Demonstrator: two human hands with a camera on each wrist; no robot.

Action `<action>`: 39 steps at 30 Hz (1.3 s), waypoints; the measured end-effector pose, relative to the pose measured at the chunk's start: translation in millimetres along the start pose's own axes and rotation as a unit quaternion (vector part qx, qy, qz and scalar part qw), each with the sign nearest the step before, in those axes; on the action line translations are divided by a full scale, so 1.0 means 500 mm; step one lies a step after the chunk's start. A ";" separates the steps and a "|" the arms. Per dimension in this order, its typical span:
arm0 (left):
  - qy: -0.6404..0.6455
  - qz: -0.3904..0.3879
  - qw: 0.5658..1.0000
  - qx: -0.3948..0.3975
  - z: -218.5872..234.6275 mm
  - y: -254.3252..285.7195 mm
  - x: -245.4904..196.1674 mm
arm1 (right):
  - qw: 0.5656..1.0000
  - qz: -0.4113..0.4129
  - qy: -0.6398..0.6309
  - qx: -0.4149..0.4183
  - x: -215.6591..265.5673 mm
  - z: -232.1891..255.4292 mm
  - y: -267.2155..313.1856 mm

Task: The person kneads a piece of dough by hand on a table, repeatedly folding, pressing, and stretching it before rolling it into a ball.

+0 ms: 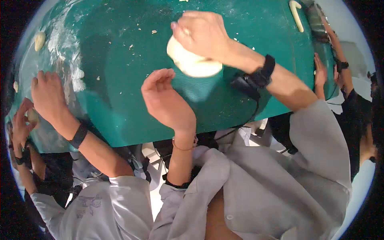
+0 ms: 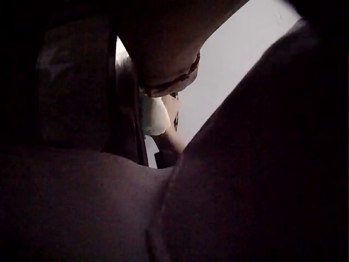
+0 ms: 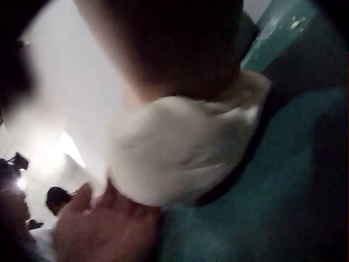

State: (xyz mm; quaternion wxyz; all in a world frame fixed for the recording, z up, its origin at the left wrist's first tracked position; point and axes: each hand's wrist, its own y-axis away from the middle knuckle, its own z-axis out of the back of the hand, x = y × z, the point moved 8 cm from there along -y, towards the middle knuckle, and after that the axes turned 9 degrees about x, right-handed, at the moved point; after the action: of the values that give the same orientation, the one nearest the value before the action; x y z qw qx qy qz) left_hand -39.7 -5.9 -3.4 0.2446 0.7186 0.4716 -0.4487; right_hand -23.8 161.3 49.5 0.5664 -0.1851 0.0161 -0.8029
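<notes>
In the head view my right hand (image 1: 206,36) grips the far side of a pale lump of dough (image 1: 196,66), its fingers curled at the top. The dough is blurred and hangs down smooth and rounded below the hand. From the right wrist view, the dough (image 3: 185,153) bulges out in folds over the green surface. My left hand (image 1: 168,102) is just to the near left of the dough, palm turned up and inward, fingers loosely bent with nothing in them. The left wrist view is mostly dark, with a small pale patch of dough (image 2: 156,115) showing past the wrist.
A green table (image 1: 120,100) carries scattered dough crumbs and a floury patch (image 1: 68,44) at left. A dough strip (image 1: 296,16) lies far right, a small dough piece (image 1: 39,41) far left. Another person's hand (image 1: 50,94) rests on the table at left; others work at both ends.
</notes>
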 end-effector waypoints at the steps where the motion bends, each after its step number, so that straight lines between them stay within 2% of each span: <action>1: -0.056 0.005 0.998 0.000 -0.007 -0.004 -0.004 | 0.999 -0.006 -0.013 -0.034 -0.019 0.001 -0.016; 2: -0.045 -0.007 0.998 0.033 -0.014 -0.003 -0.003 | 0.997 -0.009 -0.025 -0.069 -0.035 0.007 -0.031; 5: -0.140 -0.016 0.987 0.076 -0.045 0.001 -0.006 | 0.986 -0.120 -0.019 -0.115 -0.077 0.011 -0.025; 6: -0.188 -0.020 0.974 0.125 -0.063 0.003 -0.017 | 0.974 -0.167 -0.058 -0.142 -0.086 0.020 -0.002; 8: -0.209 -0.041 0.966 0.145 -0.083 0.010 -0.028 | 0.939 -0.250 -0.126 -0.201 -0.105 0.041 0.045; 9: -0.214 -0.053 0.964 0.148 -0.091 0.011 -0.026 | 0.919 -0.239 -0.228 -0.218 -0.104 0.037 0.083; 11: -0.152 -0.020 0.979 0.133 -0.070 0.006 -0.002 | 0.849 -0.123 -0.455 -0.240 -0.078 0.040 0.142; 14: -0.087 0.007 0.988 0.125 -0.054 0.007 0.007 | 0.816 -0.113 -0.545 -0.157 -0.004 0.108 0.192; 15: -0.119 0.014 0.981 0.155 -0.058 0.012 0.009 | 0.890 -0.082 -0.429 -0.133 0.024 0.121 0.197; 16: -0.150 0.019 0.971 0.184 -0.061 0.019 0.012 | 0.946 -0.048 -0.304 -0.105 0.053 0.125 0.197; 17: -0.181 0.024 0.960 0.211 -0.066 0.025 0.017 | 0.982 -0.013 -0.172 -0.073 0.088 0.122 0.198; 18: -0.120 0.057 0.974 0.185 -0.064 0.034 0.028 | 0.988 -0.020 -0.156 -0.004 0.114 0.102 0.206; 21: -0.034 0.081 0.990 0.108 -0.042 0.031 0.009 | 0.995 -0.041 -0.088 -0.002 0.128 0.084 0.217; 22: -0.013 0.048 0.997 0.051 -0.027 0.023 0.007 | 0.998 -0.034 -0.051 -0.032 0.132 0.087 0.216; 25: 0.019 -0.005 1.000 0.007 0.007 0.005 -0.002 | 0.982 -0.046 0.023 0.182 0.131 0.039 0.194; 28: 0.047 0.008 0.999 -0.009 0.014 0.001 -0.002 | 0.977 0.029 0.023 0.212 0.130 0.003 0.139; 31: 0.021 -0.008 1.000 -0.017 0.019 0.002 -0.001 | 0.945 0.028 -0.022 0.324 0.106 -0.048 0.076; 32: 0.006 -0.023 1.000 -0.012 0.015 -0.003 -0.006 | 0.952 0.058 -0.021 0.299 0.102 -0.051 0.054; 35: -0.026 -0.008 0.998 -0.056 0.012 -0.012 -0.006 | 0.970 -0.011 -0.123 0.208 0.048 -0.046 -0.008; 36: -0.089 -0.034 0.995 -0.012 0.002 -0.013 -0.004 | 0.969 -0.060 -0.218 0.097 0.008 -0.029 -0.027; 37: -0.134 -0.055 0.988 0.043 -0.026 -0.012 -0.013 | 0.945 -0.106 -0.310 -0.016 -0.036 -0.018 -0.034; 38: -0.182 -0.073 0.976 0.095 -0.057 -0.002 -0.022 | 0.897 -0.150 -0.396 -0.126 -0.076 -0.014 -0.015; 39: -0.228 -0.092 0.958 0.145 -0.084 0.006 -0.027 | 0.877 -0.167 -0.413 -0.180 -0.086 0.002 0.006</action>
State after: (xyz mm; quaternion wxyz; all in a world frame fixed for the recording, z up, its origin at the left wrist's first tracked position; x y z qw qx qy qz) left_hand -21.3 19.2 28.4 0.1962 0.5788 0.3971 -0.6847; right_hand -8.3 199.7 37.6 0.3357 -0.5984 -0.1062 -0.7196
